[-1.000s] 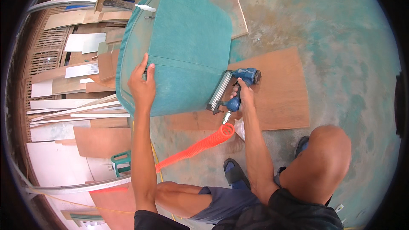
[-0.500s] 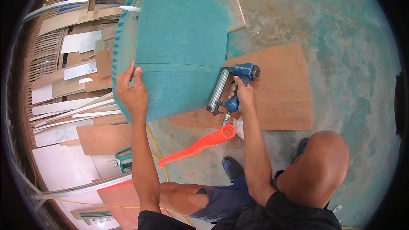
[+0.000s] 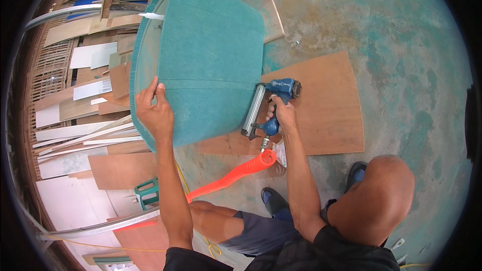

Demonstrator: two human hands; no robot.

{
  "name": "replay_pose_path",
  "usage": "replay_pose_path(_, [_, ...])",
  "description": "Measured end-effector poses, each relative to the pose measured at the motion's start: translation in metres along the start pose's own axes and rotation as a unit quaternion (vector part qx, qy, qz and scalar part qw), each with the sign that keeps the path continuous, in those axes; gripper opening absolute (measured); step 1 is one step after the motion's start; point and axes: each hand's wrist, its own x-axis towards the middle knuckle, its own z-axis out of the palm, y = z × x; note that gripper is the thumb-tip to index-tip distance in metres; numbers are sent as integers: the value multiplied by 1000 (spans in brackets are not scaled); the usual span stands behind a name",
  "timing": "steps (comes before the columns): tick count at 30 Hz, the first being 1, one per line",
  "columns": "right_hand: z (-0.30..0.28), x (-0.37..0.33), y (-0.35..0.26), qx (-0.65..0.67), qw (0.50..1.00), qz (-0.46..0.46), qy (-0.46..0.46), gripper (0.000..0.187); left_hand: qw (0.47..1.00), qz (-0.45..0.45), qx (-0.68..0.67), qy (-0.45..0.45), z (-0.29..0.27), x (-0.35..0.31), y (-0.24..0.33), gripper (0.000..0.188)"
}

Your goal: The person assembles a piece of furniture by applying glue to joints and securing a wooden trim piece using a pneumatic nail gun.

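A large teal curved wooden piece [image 3: 211,45] with a ribbed rim along its left side stands in front of me. My left hand [image 3: 156,113] is at its left edge, thumb and forefinger pinching the edge of the teal board. In my right hand [image 3: 283,114] is a blue pneumatic nail gun [image 3: 282,88], with fingers wrapped round its grip. The gun's silver magazine lies close beside the teal piece's right edge. From the gun's base runs a coiled orange air hose [image 3: 231,175]. A white pointed object [image 3: 151,16] sticks out at the rim's upper part.
Brown plywood panels [image 3: 326,105] lie on the stained concrete floor, partly under the teal piece. Boards, strips and offcuts [image 3: 90,135] are stacked at the left. A green plastic handled item [image 3: 146,193] sits near my left forearm. My knees are bent at the lower edge.
The view has shifted slightly. My left hand stays on the teal edge, and the nail gun remains in my right hand near the piece's right side.
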Motion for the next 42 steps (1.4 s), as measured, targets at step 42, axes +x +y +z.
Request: replay_pose_path(42, [-10,8,9,-13,999,35,-2,20,996,-75,-42,-5,14,4,-6,22])
